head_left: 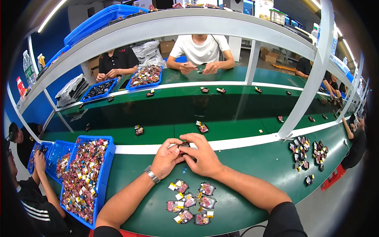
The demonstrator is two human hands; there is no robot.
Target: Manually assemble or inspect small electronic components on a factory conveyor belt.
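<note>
While holding a small black case (184, 145) between the left hand (167, 160) and the right hand (203, 157), leaning both forearms (127, 196) in over the green surface (252, 158). Gripping from the left with thumb and fingers bent nearly closed against the case; gripping from the right with fingers curled over it and the thumb tucked low. Cannot tell how the covered side of the case looks. Holding it raised near the white rail (244, 142). Wearing a metal watch (152, 175) on the left wrist. Have seven grey cases (189, 200) with red boards lying in a loose cluster below the hands, some with white-and-yellow pieces. Have a blue bin (104, 179) at the left, heaped with small red, white and yellow parts (85, 173), and two piles (301, 150) of dark and red parts well apart at the right. Can see a person (199, 49) in a white top across the way.
</note>
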